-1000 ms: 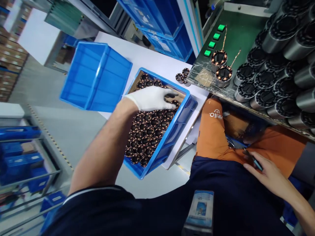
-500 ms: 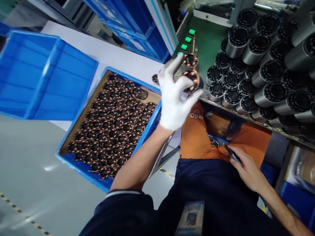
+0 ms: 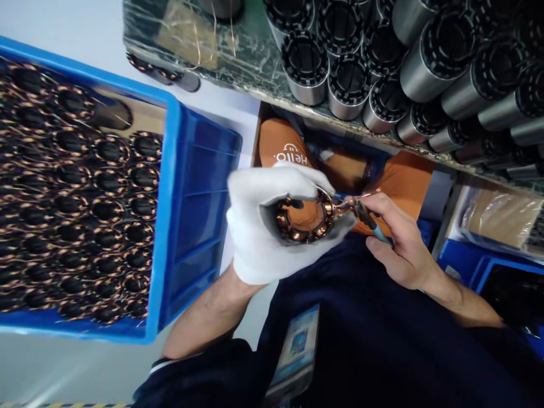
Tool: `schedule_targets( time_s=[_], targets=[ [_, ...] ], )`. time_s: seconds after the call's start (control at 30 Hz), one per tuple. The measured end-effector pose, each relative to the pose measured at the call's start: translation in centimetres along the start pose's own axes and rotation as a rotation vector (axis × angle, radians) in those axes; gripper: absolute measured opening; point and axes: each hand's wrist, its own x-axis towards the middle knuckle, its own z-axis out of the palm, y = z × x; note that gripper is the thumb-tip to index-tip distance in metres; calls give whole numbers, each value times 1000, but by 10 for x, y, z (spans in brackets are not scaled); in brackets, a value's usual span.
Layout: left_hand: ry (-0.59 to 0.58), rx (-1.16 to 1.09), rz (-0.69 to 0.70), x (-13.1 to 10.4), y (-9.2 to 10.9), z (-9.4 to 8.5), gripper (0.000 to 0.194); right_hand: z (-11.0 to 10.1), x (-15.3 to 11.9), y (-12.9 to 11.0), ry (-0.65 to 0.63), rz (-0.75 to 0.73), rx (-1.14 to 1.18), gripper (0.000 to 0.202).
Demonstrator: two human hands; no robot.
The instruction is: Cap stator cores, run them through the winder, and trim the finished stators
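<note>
My left hand, in a white glove, is wrapped round a motor stator. Copper windings ring its open end, which faces up, and orange cloth shows through its bore. The glove hides most of the stator's outside. My bare right hand grips pliers with a light blue handle. Their dark jaws meet the copper wire at the stator's right rim; whether they are closed on it is too small to tell.
On the left stands a blue crate with rows of copper-wound stators. Many steel cylinders with black slotted ends crowd the green bench at the top. Cut wires lie on its left part. A badge hangs at my chest.
My left hand has gone from the bench to my lap side, taking up a stator. My right hand has lifted the pliers to its rim. The view has shifted closer to the bench front.
</note>
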Motion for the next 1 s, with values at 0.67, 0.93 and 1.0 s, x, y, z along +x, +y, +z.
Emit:
schedule_targets(
  time_s=[0.67, 0.93, 1.0],
  targets=[
    [25, 381, 221, -4, -37, 5, 28, 16, 12, 52, 79, 410, 180, 48],
    [-220, 203, 244, -12, -26, 15, 48, 14, 20, 57, -144, 490, 663, 62],
    [-16, 221, 153, -26, -24, 7, 81, 8, 16, 56, -35, 478, 591, 69]
  ],
)
